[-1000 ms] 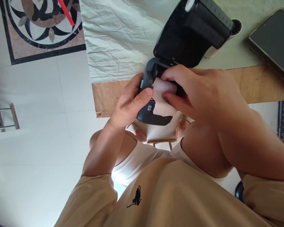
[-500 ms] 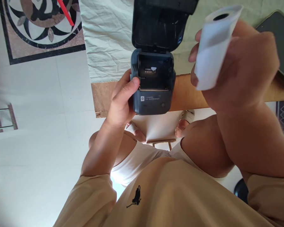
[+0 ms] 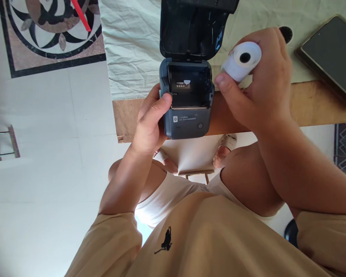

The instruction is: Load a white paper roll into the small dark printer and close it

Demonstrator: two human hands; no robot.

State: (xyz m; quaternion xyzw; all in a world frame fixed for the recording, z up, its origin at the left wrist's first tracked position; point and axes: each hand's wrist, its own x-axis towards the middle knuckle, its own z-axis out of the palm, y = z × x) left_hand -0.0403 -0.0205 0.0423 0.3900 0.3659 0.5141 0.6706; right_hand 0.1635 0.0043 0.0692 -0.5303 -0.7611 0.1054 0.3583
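Note:
A dark portable label printer is at the table's front edge, its black lid swung up and away from me. Inside its bay a small printed label shows, and no roll lies there. My left hand grips the printer's left side, thumb on the top edge. To the right of the printer, my right hand is closed around a white paper roll, with one end and its dark core facing me. The roll is apart from the printer.
A dark phone lies at the right on the pale green cloth. Close behind my right hand a round black object shows partly. The wooden table edge runs across in front of my knees. A red strip appears at upper left.
My right hand has brought the paper roll left and closer to the printer, turning its end toward me. More of the phone is uncovered. My left hand and the printer have barely moved.

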